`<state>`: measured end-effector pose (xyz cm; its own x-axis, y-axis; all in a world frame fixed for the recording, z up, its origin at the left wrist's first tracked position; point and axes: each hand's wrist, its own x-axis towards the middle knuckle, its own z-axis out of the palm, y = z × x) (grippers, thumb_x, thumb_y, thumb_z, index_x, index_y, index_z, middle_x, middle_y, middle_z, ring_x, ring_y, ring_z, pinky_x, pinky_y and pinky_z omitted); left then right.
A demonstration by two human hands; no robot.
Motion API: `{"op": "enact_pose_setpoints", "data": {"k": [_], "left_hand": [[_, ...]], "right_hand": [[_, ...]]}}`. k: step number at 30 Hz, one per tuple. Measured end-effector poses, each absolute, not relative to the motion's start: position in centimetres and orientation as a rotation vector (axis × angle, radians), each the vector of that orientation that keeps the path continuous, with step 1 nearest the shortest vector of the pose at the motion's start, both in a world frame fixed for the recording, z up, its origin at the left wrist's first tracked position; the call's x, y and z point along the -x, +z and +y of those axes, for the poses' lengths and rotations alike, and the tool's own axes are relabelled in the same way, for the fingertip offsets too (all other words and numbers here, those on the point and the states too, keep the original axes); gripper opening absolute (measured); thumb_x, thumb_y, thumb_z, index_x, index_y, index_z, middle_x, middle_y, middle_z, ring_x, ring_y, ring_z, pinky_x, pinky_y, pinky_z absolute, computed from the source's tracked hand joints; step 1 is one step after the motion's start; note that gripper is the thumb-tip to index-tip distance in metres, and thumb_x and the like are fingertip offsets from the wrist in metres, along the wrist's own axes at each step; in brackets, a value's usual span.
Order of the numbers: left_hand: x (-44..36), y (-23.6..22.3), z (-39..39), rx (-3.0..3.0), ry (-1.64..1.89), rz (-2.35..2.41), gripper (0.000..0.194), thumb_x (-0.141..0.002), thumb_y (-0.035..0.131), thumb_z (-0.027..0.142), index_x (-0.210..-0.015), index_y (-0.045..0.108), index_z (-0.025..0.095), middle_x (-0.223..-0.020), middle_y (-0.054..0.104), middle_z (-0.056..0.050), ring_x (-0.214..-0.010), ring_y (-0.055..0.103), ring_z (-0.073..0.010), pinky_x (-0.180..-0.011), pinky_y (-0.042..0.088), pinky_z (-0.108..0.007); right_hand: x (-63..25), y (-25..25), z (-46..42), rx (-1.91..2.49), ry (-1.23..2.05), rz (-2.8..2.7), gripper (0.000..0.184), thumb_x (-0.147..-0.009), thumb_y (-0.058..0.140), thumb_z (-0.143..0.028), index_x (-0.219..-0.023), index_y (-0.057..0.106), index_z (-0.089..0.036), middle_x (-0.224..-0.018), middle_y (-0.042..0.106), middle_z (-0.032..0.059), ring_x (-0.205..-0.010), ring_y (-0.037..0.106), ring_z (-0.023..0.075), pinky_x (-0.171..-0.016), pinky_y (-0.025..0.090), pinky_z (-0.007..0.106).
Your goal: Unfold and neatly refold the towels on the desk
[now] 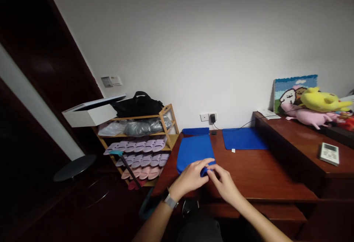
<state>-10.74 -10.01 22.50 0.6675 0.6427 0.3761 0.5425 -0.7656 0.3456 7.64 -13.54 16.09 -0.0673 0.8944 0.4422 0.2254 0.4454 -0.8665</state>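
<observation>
A blue piece of fabric [195,149], rounded at its corners, lies on the left part of the brown wooden desk [243,175]. My left hand [193,175], with a watch on its wrist, curls over the fabric's near right corner. From the right, my right hand [222,183] pinches the same corner, so the fingertips of both hands nearly meet. Between them a small fold of blue fabric stands up; part of it is hidden by the fingers. Behind it sits a narrow blue strip [195,131]. Farther right a flat blue mat [245,138] lies against the wall.
Left of the desk stands a wooden rack [169,124] with several slippers, a black bag [138,105] and a white box [91,116]. A round stool [74,168] is nearby. On the raised right shelf lie plush toys [320,100] and a calculator-like device [329,154].
</observation>
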Motion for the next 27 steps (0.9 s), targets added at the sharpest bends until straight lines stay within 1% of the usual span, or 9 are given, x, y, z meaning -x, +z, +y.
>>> {"op": "enact_pose_setpoints", "data": {"k": [4, 7, 9, 11, 13, 16, 21, 24, 27], "left_hand": [[9.7, 28.5, -12.8, -2.520, 0.726, 0.943, 0.038, -0.094, 0.058, 0.022, -0.129, 0.068, 0.029, -0.127, 0.073, 0.001, -0.114, 0.069, -0.0210, -0.101, 0.051, -0.030], [10.8, 31.5, -14.9, -2.391, 0.814, 1.018, 0.022, -0.096, 0.062, 0.033, -0.111, 0.076, 0.026, -0.111, 0.079, 0.000, -0.102, 0.072, -0.0202, -0.093, 0.053, -0.026], [11.5, 32.7, -15.9, -2.343, 0.874, 1.031, 0.020, -0.097, 0.062, 0.036, -0.100, 0.078, 0.024, -0.102, 0.079, 0.000, -0.096, 0.073, -0.0192, -0.089, 0.053, -0.025], [12.0, 33.2, -16.6, -2.316, 0.942, 1.039, 0.020, -0.097, 0.062, 0.037, -0.096, 0.078, 0.024, -0.100, 0.079, 0.000, -0.095, 0.072, -0.0191, -0.089, 0.053, -0.025], [12.2, 33.3, -16.8, -2.287, 1.007, 1.057, 0.021, -0.097, 0.062, 0.038, -0.098, 0.077, 0.024, -0.103, 0.079, -0.001, -0.099, 0.071, -0.0199, -0.088, 0.053, -0.026], [12.3, 33.3, -17.0, -2.259, 1.069, 1.068, 0.025, -0.099, 0.058, 0.040, -0.105, 0.077, 0.025, -0.109, 0.078, -0.002, -0.105, 0.070, -0.0210, -0.090, 0.054, -0.027], [12.5, 33.9, -17.6, -2.346, 1.152, 1.073, 0.028, -0.103, 0.051, 0.036, -0.114, 0.074, 0.025, -0.117, 0.075, -0.003, -0.112, 0.067, -0.0210, -0.102, 0.049, -0.032], [13.1, 34.6, -18.5, -2.395, 1.075, 1.098, 0.032, -0.103, 0.047, 0.034, -0.122, 0.072, 0.026, -0.118, 0.073, -0.005, -0.111, 0.066, -0.0212, -0.101, 0.049, -0.033], [13.6, 35.3, -19.6, -2.462, 0.888, 1.089, 0.032, -0.098, 0.056, 0.036, -0.125, 0.071, 0.028, -0.115, 0.073, -0.005, -0.107, 0.067, -0.0219, -0.098, 0.051, -0.032]], "right_hand": [[-6.7, 19.0, -14.6, 0.848, 0.923, -1.430, 0.040, -0.093, 0.059, -0.059, -0.112, 0.063, -0.023, -0.085, 0.063, -0.0006, -0.073, 0.057, 0.0148, -0.071, 0.050, 0.028], [-6.7, 18.9, -15.5, 0.736, 0.912, -1.491, 0.050, -0.084, 0.074, -0.052, -0.123, 0.059, -0.025, -0.098, 0.062, 0.0011, -0.090, 0.059, 0.0173, -0.086, 0.050, 0.032], [-6.5, 18.7, -16.1, 0.724, 0.846, -1.545, 0.038, -0.084, 0.075, -0.048, -0.111, 0.064, -0.024, -0.105, 0.062, 0.0034, -0.100, 0.059, 0.0197, -0.096, 0.047, 0.035], [-6.1, 18.8, -16.6, 0.730, 0.849, -1.589, 0.025, -0.090, 0.067, -0.047, -0.096, 0.065, -0.023, -0.103, 0.063, 0.0039, -0.099, 0.058, 0.0198, -0.095, 0.045, 0.034], [-5.8, 19.3, -17.2, 0.744, 0.912, -1.596, 0.026, -0.095, 0.059, -0.048, -0.091, 0.063, -0.022, -0.094, 0.063, 0.0024, -0.091, 0.058, 0.0181, -0.088, 0.046, 0.032], [-5.5, 20.4, -18.3, 0.738, 1.002, -1.528, 0.031, -0.093, 0.060, -0.052, -0.102, 0.061, -0.023, -0.088, 0.062, -0.0004, -0.083, 0.057, 0.0164, -0.080, 0.048, 0.029], [-5.2, 21.4, -19.9, 0.664, 1.068, -1.517, 0.040, -0.094, 0.057, -0.058, -0.111, 0.068, -0.023, -0.104, 0.070, 0.0032, -0.097, 0.063, 0.0205, -0.091, 0.050, 0.032], [-4.7, 21.5, -20.2, 0.728, 0.979, -1.468, 0.044, -0.091, 0.063, -0.058, -0.113, 0.072, -0.022, -0.108, 0.073, 0.0061, -0.102, 0.065, 0.0240, -0.096, 0.051, 0.035], [-4.4, 22.3, -20.2, 0.752, 0.918, -1.432, 0.043, -0.092, 0.062, -0.056, -0.115, 0.073, -0.021, -0.115, 0.074, 0.0083, -0.107, 0.065, 0.0256, -0.100, 0.050, 0.037]]}}
